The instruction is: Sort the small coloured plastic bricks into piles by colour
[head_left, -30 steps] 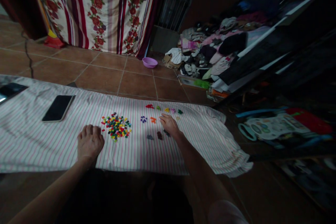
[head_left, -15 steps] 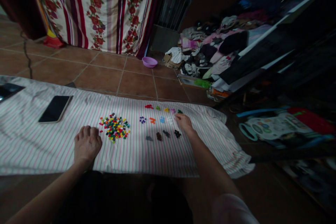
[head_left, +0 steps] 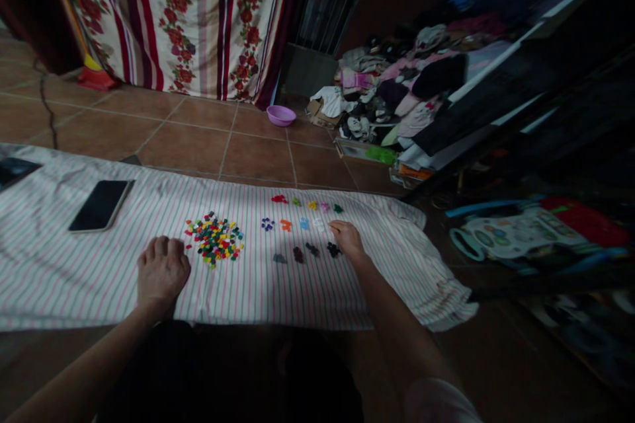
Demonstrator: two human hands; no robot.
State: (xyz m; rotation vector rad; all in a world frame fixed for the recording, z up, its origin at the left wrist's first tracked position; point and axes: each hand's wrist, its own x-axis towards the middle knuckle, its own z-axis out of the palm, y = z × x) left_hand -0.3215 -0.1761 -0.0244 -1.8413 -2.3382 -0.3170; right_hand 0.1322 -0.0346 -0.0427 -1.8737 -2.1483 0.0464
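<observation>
On a striped cloth [head_left: 99, 277] lies a loose heap of small multicoloured pieces [head_left: 214, 239]. To its right, small piles sorted by colour form three rows, among them a red pile [head_left: 279, 199], a white pile [head_left: 319, 225] and a black pile [head_left: 333, 249]. My right hand [head_left: 347, 238] is at the right side of the white pile, thumb and fingers pinched; anything between them is too small to make out. My left hand [head_left: 163, 269] rests palm down on the cloth, left of the heap, fingers slightly curled and holding nothing visible.
A phone [head_left: 100, 205] lies on the cloth at the left, with a second dark device [head_left: 16, 172] at the far left edge. Beyond the cloth are a purple basin [head_left: 281, 115] and a heap of clothes [head_left: 397, 82]. A colourful toy [head_left: 526, 234] stands at the right.
My right hand has moved slightly down from beside the dark green pile to beside the white pile. My left hand stays put on the cloth. The whole view has shifted slightly.
</observation>
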